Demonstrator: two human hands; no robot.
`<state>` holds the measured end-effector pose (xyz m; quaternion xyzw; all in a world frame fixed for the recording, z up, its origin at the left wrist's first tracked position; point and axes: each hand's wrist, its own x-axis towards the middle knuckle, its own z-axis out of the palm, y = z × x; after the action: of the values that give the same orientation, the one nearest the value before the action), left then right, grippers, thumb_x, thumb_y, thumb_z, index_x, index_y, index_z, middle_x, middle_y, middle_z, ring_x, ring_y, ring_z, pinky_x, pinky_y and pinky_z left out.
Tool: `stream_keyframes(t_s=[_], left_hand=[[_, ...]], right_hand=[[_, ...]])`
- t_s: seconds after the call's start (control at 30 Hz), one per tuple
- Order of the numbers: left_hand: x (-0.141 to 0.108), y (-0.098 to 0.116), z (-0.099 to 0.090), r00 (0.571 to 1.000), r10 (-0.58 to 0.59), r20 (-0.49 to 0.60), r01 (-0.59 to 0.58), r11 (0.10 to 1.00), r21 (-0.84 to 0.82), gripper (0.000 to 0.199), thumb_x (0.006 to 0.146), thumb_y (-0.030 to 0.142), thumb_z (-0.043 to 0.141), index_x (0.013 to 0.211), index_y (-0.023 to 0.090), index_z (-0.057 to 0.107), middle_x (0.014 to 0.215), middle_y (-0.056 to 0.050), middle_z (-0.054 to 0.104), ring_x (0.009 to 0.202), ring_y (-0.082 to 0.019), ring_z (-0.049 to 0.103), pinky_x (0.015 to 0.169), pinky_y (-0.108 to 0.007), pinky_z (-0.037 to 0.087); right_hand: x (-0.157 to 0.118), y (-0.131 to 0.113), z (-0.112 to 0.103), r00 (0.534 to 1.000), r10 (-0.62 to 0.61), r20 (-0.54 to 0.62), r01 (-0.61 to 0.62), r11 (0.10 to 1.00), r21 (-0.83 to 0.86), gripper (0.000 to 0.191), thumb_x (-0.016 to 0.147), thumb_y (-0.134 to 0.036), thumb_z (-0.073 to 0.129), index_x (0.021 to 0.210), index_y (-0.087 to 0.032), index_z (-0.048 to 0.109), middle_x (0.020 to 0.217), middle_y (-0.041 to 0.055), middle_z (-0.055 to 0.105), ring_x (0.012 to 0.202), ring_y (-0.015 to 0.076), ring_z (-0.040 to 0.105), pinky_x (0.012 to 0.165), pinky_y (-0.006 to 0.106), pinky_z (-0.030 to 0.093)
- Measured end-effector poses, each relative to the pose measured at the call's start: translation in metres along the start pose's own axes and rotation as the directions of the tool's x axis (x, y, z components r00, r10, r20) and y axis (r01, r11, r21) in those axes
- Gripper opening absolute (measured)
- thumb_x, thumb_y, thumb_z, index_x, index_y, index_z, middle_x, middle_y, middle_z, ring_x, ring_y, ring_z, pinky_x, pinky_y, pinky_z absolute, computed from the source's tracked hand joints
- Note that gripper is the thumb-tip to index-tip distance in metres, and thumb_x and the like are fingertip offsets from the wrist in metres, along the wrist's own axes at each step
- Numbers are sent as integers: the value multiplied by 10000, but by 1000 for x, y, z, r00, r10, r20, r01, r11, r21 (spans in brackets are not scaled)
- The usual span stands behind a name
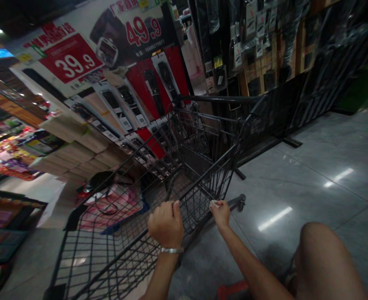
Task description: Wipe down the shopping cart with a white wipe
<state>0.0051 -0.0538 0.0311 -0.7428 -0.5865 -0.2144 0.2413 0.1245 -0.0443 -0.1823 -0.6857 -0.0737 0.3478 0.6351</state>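
A dark wire shopping cart stands tilted across the view, with its handle bar at the far end. My left hand is closed over the top rail of its near side, thumb up, a silvery band on the wrist. Lower and to the right, my right hand pinches a small crumpled white cloth, perhaps a tissue, against the wire side near the lower frame. Most of the cloth is hidden by the fingers. The part of the cart basket that shows holds no goods.
Behind the cart rises a belt display with price signs. More packaged belts hang on a rack. A pink bag lies beyond the cart. My bent knee is at right, and a red object shows below on the grey floor.
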Motion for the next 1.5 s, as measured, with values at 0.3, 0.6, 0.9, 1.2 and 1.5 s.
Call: stream_keyframes(t_s=[0.3,0.6,0.9,1.2,1.5], left_hand=[[1,4,-3,999,31,-39,-30,999,32,384,936,390,342,694,210,580,594,-24,546,611,-180,467,593,-310,234],[0,4,-3,999,25,-20,-25,1000,19,369,932,377,358,708,200,591,607,-31,552,628,-180,473,596,-313,234],[4,6,-5,996,70,-58,-64,993,102,443,952,386,295,691,196,599,575,-21,546,596,-183,462,584,-313,232],[3,7,-4,992,80,-96,-71,993,97,421,948,380,322,669,196,579,562,-12,527,587,-176,464,578,-313,238],[2,6,-3,992,80,-97,-71,993,91,409,946,375,333,673,192,576,572,-14,531,594,-175,458,583,-312,239]], right_hand=[[-38,20,-21,947,311,84,-317,946,71,158,453,-255,673,404,-230,525,340,-25,516,316,164,498,324,265,366],[-16,-21,13,914,379,145,-405,869,285,189,493,-200,702,451,-200,518,385,-16,547,390,164,566,371,254,466],[-11,-68,8,891,393,228,-455,767,453,155,537,-33,627,521,-155,532,490,-5,588,447,115,579,389,190,470],[-22,-80,0,934,293,204,-356,807,472,66,476,-158,666,508,-137,612,473,-7,602,446,117,558,430,210,470],[-20,-45,1,983,143,114,-171,941,291,160,465,-304,670,501,-151,638,441,-27,568,419,118,523,434,233,455]])
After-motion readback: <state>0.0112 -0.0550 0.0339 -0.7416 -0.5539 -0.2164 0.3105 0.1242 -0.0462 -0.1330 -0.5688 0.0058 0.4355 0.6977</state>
